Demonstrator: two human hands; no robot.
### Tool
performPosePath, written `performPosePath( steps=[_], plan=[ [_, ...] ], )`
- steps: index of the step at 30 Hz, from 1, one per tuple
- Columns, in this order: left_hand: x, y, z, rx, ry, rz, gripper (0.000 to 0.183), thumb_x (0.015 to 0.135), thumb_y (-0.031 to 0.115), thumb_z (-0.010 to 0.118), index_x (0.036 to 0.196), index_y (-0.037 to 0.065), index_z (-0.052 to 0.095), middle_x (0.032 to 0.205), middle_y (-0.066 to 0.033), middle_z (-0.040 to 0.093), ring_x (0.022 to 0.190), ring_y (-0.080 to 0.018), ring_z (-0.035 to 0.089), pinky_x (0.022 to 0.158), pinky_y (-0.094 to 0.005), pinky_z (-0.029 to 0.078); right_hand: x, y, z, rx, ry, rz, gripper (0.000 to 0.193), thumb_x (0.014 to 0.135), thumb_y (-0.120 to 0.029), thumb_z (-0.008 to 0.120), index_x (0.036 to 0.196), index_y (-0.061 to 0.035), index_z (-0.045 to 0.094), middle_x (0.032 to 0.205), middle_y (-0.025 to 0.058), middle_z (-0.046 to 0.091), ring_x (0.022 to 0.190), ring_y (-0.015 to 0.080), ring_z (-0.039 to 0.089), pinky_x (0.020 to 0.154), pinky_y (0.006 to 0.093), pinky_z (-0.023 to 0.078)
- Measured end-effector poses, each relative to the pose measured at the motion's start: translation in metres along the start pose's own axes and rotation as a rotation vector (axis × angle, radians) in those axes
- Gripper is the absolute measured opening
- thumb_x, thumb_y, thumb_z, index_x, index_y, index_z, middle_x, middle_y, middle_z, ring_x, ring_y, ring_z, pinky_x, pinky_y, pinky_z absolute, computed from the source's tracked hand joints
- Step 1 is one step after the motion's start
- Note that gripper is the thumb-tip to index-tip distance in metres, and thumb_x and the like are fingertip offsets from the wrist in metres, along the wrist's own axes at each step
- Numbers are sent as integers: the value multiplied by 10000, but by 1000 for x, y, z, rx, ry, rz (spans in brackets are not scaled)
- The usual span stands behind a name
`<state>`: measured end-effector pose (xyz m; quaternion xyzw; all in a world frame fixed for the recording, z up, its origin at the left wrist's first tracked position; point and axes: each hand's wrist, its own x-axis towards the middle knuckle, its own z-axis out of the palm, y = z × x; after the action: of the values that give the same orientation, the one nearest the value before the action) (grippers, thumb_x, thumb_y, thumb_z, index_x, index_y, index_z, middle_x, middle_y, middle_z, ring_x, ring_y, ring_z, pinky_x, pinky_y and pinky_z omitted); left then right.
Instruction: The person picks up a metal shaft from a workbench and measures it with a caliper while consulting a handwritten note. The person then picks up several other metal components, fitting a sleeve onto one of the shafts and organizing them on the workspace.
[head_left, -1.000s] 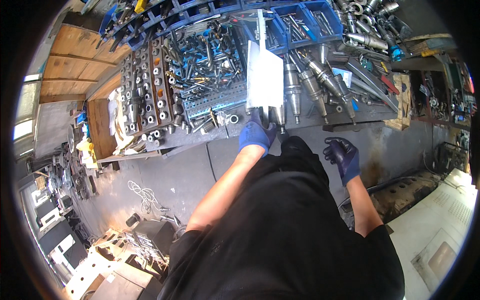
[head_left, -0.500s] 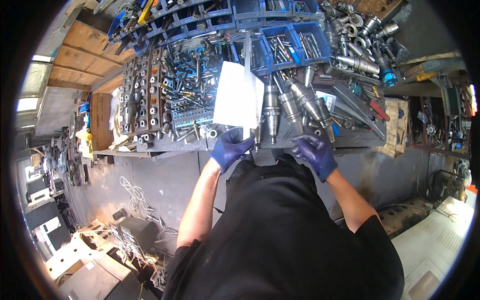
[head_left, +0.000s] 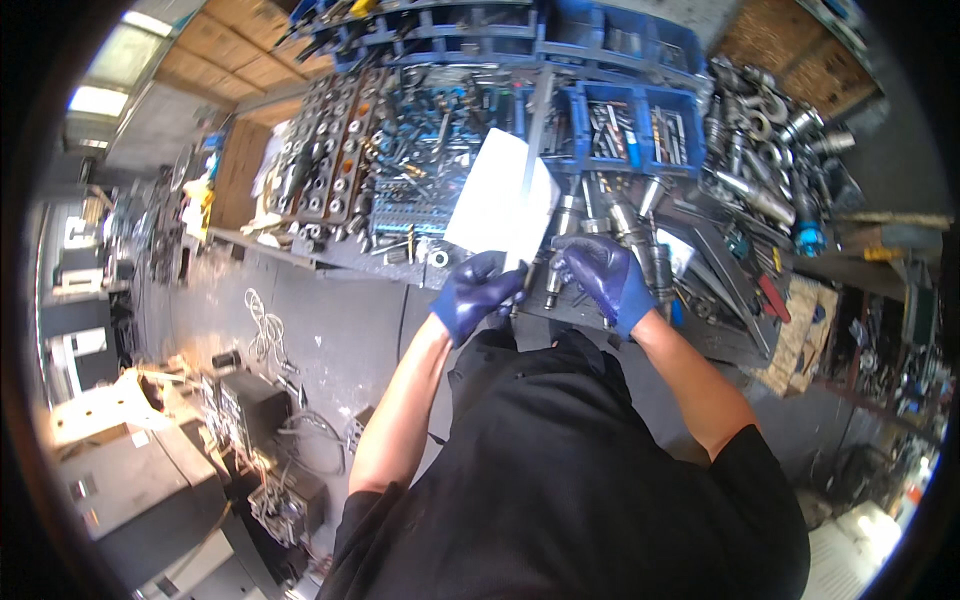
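Note:
My left hand (head_left: 480, 296), in a dark purple-blue glove, is closed around the lower end of a long, flat metal strip (head_left: 539, 125) that looks like a ruler. The strip points away from me over the bench. Under it lies a bright white sheet of paper (head_left: 485, 195), its near edge just beyond my left fingers. My right hand (head_left: 603, 278), gloved the same, is just right of the strip with its fingers curled together. Whatever those fingers hold, if anything, cannot be made out. Beneath and beyond the right hand lie metal tool holders (head_left: 625, 220).
Blue bins (head_left: 612, 95) with small tools line the back. Left of the paper stand a rack of collets (head_left: 320, 165) and a blue drill-bit tray (head_left: 405, 205). Metal holders (head_left: 755, 190) pile up at the right. Coiled cable (head_left: 262, 325) lies on the floor.
My view has turned, so the bench sits tilted. My right hand has come closer to my left hand and the strip. The left hand keeps its hold on the strip.

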<state>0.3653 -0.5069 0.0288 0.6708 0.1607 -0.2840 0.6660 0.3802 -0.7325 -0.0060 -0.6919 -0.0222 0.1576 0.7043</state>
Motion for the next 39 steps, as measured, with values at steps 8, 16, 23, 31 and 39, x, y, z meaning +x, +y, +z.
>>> performPosePath(
  steps=[8,16,23,31,39],
  plan=[
    [15,-74,-34,-575,-355,51,312,925,-35,693,1230,15,652,1122,-69,709,974,-174,681,829,-318,568,37,-25,56,152,-171,-112,425,979,-31,629,1385,41,525,1243,149,671,1155,171,628,992,336,512],
    [-27,-73,-96,-406,-157,272,201,933,26,712,1124,44,652,1028,-16,687,926,-88,610,825,-284,528,54,-43,132,-156,-295,-172,517,914,-88,728,1389,5,545,1241,177,671,1142,201,643,981,350,514],
    [-10,-56,-213,-270,244,227,319,928,-90,535,1239,-43,587,929,-36,635,736,-40,523,648,-168,432,50,-54,130,-304,-211,-166,382,916,-45,704,1292,-16,638,1130,144,732,1039,208,711,909,327,554],
    [58,-118,-304,-262,178,126,314,864,-38,611,1155,60,676,916,1,670,747,-90,585,638,-235,467,32,-55,47,-441,255,13,294,954,-16,647,1248,-7,660,1080,76,729,956,123,684,851,283,547],
    [59,-27,-275,996,726,-124,287,944,106,692,1217,20,680,1007,-114,764,866,-195,709,816,-313,554,61,-31,-74,-501,622,-18,352,924,-126,705,1239,24,654,1092,139,742,964,187,715,872,314,553]
  ],
)
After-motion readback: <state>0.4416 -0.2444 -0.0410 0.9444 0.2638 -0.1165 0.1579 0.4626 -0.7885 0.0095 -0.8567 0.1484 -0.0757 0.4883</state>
